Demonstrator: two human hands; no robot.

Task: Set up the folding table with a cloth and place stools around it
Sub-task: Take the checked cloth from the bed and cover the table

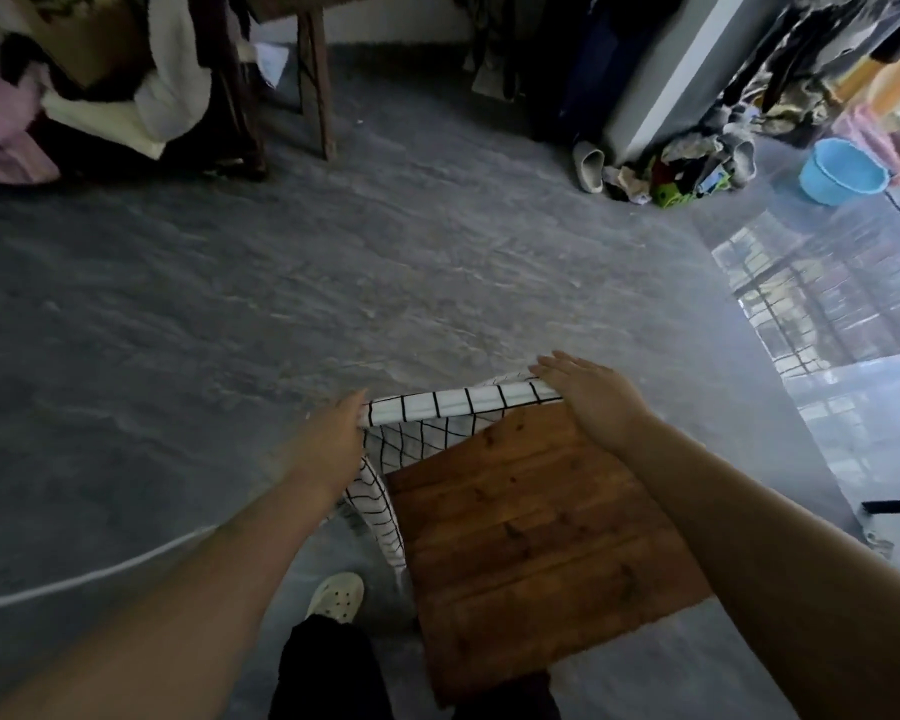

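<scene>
Past table (541,537) with cloth (437,402): slipper (588,168), clothes heap (681,179), blue basin (842,171).

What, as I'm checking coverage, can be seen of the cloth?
The cloth is white soft fabric with a thin black grid. It lies bunched along the far edge of the wooden table, one part hanging down the left side. The left hand grips its left end; the right hand rests flat on its right end.
</scene>
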